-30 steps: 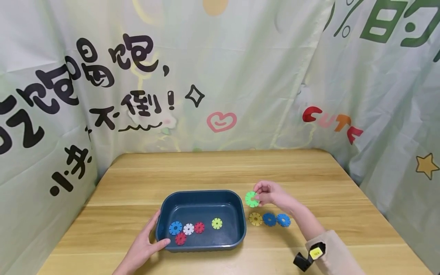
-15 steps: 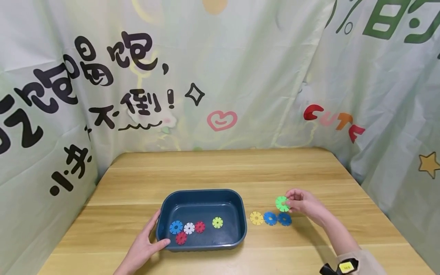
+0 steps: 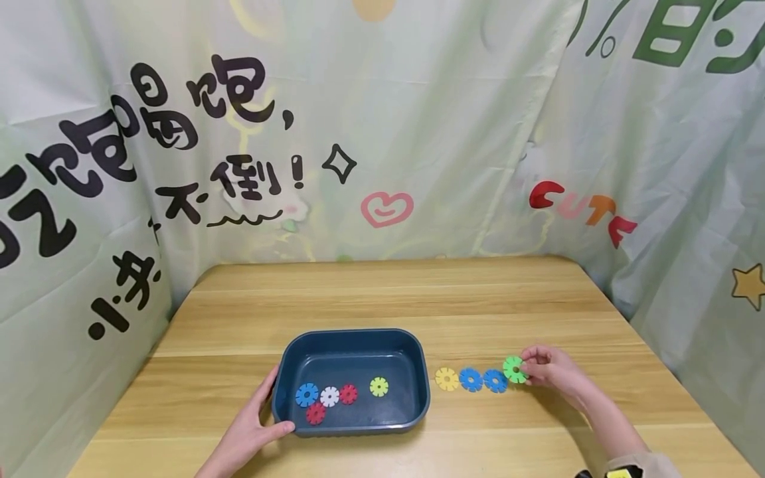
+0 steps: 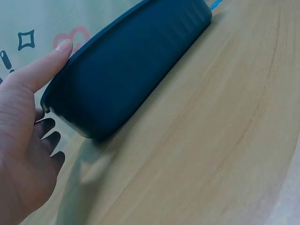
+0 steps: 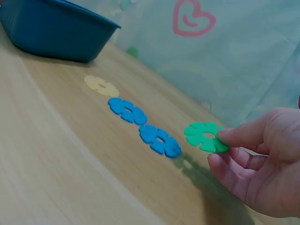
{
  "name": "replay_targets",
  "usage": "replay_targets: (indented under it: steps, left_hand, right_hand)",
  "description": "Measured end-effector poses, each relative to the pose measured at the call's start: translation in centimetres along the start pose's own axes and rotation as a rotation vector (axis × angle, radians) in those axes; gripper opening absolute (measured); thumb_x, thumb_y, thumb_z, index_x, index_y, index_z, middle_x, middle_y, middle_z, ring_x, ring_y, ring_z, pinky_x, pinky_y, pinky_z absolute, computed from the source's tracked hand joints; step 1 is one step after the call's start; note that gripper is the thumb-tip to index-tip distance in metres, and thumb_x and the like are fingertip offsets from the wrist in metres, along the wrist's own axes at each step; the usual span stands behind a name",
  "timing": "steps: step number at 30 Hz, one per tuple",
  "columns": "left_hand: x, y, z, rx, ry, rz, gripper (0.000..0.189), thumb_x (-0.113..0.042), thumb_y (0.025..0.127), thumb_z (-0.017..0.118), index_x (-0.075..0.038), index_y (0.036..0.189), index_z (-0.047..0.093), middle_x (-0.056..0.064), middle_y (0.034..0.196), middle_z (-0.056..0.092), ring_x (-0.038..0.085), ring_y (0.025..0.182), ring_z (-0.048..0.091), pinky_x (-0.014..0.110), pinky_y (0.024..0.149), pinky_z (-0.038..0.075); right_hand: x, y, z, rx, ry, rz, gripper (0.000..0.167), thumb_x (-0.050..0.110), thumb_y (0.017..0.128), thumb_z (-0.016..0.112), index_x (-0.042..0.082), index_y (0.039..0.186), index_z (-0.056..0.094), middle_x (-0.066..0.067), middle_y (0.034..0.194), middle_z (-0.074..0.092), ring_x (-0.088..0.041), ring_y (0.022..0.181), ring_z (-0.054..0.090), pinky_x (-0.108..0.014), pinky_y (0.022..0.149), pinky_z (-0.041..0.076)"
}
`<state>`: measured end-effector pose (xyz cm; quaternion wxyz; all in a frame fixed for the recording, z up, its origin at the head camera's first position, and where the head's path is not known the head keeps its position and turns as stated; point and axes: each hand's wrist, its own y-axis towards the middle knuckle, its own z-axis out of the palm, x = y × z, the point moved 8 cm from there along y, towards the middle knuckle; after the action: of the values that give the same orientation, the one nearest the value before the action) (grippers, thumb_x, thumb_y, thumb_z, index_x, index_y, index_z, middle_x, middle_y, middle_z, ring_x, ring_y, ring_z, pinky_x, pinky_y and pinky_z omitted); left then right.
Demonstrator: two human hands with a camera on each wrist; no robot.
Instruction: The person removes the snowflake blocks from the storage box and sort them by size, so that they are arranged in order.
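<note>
My right hand (image 3: 556, 375) pinches a green notched plastic disc (image 3: 514, 369) between thumb and fingers. In the right wrist view this disc (image 5: 206, 136) is held just above the table, beyond the near end of a row. That row has a yellow disc (image 3: 446, 379), a blue disc (image 3: 471, 380) and a second blue disc (image 5: 160, 140). My left hand (image 3: 250, 425) grips the left end of a dark blue tub (image 3: 352, 428), thumb (image 4: 51, 61) over the rim and fingers along the outer wall.
Inside the tub lie a blue disc (image 3: 307, 395), a white disc (image 3: 329, 397), two red discs (image 3: 348, 394) and a yellow-green disc (image 3: 379, 386). The wooden table (image 3: 382, 292) backs onto a printed curtain (image 3: 430, 133).
My right hand has carried the green disc rightward from beside the tub, past the yellow and blue discs, and lower to the row's right end. The left hand stays at the tub.
</note>
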<state>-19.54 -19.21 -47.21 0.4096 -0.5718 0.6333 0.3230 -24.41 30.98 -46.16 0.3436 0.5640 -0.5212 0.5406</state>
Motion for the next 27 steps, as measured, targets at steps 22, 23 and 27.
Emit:
replay_targets:
  steps: [22,23,27]
  left_hand:
    - [0.1,0.0,0.1,-0.011,-0.003,-0.015,0.091,-0.025,0.079,0.074,-0.009,0.149,0.017,0.023,0.15,0.018,0.045,0.134,0.019,0.06,0.104,0.02]
    - [0.2,0.0,0.2,-0.01,-0.005,-0.018,0.091,-0.025,0.079,0.073,-0.01,0.149,0.017,0.023,0.15,0.017,0.045,0.134,0.018,0.06,0.104,0.02]
    - [0.3,0.0,0.2,-0.01,-0.006,-0.02,0.091,-0.026,0.079,0.073,-0.01,0.149,0.017,0.022,0.151,0.016,0.045,0.135,0.017,0.058,0.104,0.02]
  right_hand:
    - [-0.8,-0.4,-1.2,-0.211,-0.456,0.07,0.014,-0.001,0.079,0.064,-0.008,0.088,0.057,-0.004,0.072,0.054,-0.015,0.061,0.05,-0.025,0.051,0.046]
    - [-0.8,-0.4,-1.2,-0.216,-0.463,0.072,0.014,0.0,0.079,0.065,-0.008,0.088,0.057,-0.004,0.072,0.054,-0.015,0.061,0.05,-0.025,0.051,0.046]
    - [-0.7,-0.3,-1.1,-0.23,-0.488,0.087,0.014,0.001,0.08,0.065,-0.007,0.089,0.058,-0.005,0.073,0.053,-0.016,0.063,0.05,-0.026,0.052,0.046]
